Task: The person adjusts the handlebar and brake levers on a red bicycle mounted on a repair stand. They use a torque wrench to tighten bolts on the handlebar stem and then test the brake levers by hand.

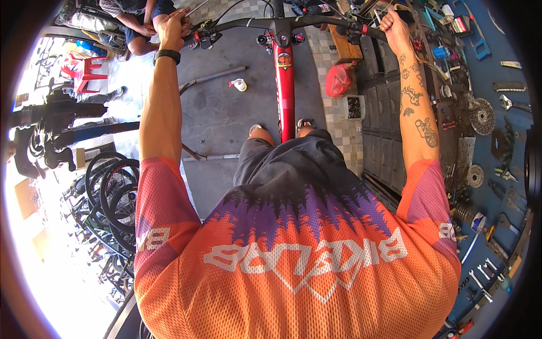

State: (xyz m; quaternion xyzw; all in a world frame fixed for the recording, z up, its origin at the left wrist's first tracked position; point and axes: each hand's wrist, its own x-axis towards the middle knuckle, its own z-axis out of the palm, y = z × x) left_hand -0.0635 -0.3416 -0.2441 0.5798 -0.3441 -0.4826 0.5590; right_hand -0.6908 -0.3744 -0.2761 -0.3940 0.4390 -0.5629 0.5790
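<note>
A red bicycle frame (285, 90) stands upright between my legs, with a black handlebar (243, 25) across the top of the view. My left hand (174, 29) is closed round the handlebar's left end, a dark watch on its wrist. At the right end my right hand (394, 27) is closed in the same way. Both arms are stretched forward. Brake levers and clamps sit on the bar just inside each hand, and cables loop ahead of it. The grips themselves are mostly hidden under my hands.
Another person (138, 25) sits at the far left, hands together. A red plastic chair (84, 72) is behind. Wheels (116, 192) and bikes crowd the left. A white container (239, 85) lies on the dark mat. Drawers (379, 124) and a blue tool board (508, 147) line the right.
</note>
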